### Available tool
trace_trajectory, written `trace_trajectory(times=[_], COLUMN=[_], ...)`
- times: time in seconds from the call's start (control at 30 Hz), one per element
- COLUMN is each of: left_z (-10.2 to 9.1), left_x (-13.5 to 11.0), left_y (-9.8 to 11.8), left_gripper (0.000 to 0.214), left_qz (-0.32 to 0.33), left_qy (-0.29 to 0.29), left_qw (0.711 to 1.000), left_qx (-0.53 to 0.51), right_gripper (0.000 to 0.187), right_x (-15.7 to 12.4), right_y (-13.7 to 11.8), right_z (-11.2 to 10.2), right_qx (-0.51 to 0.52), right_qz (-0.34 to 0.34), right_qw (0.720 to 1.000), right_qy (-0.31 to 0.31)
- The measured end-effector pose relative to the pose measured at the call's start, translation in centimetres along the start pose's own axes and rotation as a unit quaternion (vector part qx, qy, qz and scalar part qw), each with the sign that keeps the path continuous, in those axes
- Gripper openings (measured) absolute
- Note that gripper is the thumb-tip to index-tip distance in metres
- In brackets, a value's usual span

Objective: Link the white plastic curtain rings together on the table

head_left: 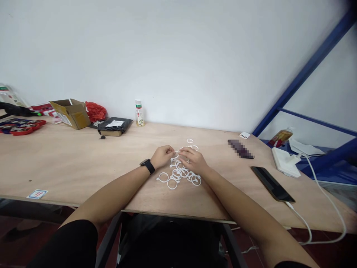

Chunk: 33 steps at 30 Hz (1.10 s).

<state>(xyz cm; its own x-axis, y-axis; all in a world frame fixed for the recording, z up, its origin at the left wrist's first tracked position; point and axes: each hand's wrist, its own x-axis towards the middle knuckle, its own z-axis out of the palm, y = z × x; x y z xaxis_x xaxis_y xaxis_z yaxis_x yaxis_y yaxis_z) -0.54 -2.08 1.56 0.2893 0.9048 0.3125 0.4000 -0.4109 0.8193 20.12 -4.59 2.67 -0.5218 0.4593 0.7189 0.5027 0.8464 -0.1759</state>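
My left hand [162, 156], with a black watch [147, 166] on its wrist, is closed in a pinch on a white plastic ring [175, 153]. From the other side, the fingertips of my right hand [193, 160] meet the same ring, thumb and fingers drawn together. The ring is partly covered by my fingers. Several more white rings [172, 184], each with a small tab, lie in a loose overlapping heap below and between my hands. A few others [190, 141] rest just beyond my right hand, partly hidden by it.
A phone [273, 184] on a white cable lies at right, near a power strip [285, 162] and a pixelated dark object [241, 149]. Behind stand a bottle [139, 113], a black package [115, 125] and an open carton [71, 114]. A blue metal frame [304, 72] rises at right.
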Motion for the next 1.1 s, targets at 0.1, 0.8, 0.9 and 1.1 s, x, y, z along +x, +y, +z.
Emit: trace_trajectory(times=[0.1, 0.8, 0.9, 1.1], left_z=[0.6, 1.2, 1.3, 1.6], left_x=[-0.1, -0.9, -0.8, -0.6], left_y=[0.2, 2.0, 1.8, 1.3], left_gripper=[0.02, 0.022, 0.02, 0.022], left_qz=[-0.013, -0.096, -0.091, -0.053], left_qy=[-0.023, -0.084, -0.07, -0.065], left_qw=[0.995, 0.973, 0.971, 0.969], left_qx=[-0.099, -0.193, -0.209, -0.232], right_gripper=[0.021, 0.016, 0.021, 0.02], right_x=[0.4, 0.3, 0.2, 0.0], right_y=[-1.0, -1.9, -1.5, -0.6], right_z=[0.0, 0.7, 0.7, 0.9], right_qx=[-0.023, -0.086, -0.069, -0.064], right_qz=[-0.083, -0.006, 0.004, 0.024], right_qw=[0.996, 0.996, 0.997, 0.997], right_qy=[-0.028, 0.011, 0.025, 0.035])
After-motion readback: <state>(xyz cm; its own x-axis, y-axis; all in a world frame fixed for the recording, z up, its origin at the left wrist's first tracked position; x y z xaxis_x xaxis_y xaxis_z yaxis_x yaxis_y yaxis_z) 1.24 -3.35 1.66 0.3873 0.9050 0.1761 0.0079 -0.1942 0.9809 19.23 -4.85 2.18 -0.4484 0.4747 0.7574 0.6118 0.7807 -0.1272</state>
